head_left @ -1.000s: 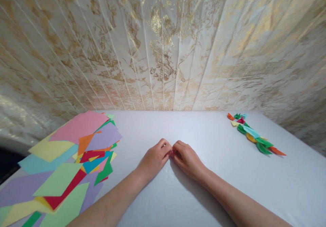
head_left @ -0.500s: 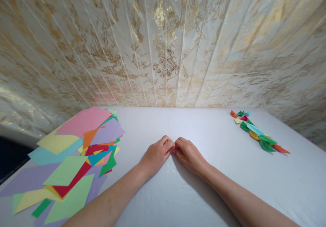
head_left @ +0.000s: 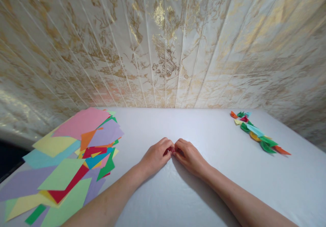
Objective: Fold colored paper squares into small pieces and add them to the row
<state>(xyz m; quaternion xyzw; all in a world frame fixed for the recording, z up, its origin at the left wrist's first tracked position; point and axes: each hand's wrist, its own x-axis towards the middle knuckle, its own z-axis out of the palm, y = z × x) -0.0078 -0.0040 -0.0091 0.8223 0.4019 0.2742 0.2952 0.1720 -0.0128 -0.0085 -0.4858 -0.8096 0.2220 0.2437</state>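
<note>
My left hand (head_left: 157,155) and my right hand (head_left: 188,155) meet fingertip to fingertip above the middle of the white table. Both are closed in a pinch. A tiny reddish bit shows between the fingertips, mostly hidden by them, too small to name. To the left of my hands lies a spread of coloured paper sheets (head_left: 62,174) in green, purple, yellow, blue, red and pink. Off to the right sits a row of small folded paper pieces (head_left: 255,130) in green, orange, yellow, light blue and red. Neither hand touches the sheets or the folded pieces.
The white table (head_left: 142,125) runs back to a pleated, gold-patterned curtain (head_left: 165,50). Several paper scraps (head_left: 105,167) lie along the inner edge of the sheet pile. A dark area (head_left: 10,159) lies beyond the table's left edge.
The fingers of my left hand have shifted slightly, with a wider gap between thumb and forefinger. My two hands stay together in the same place. The view has moved slightly.
</note>
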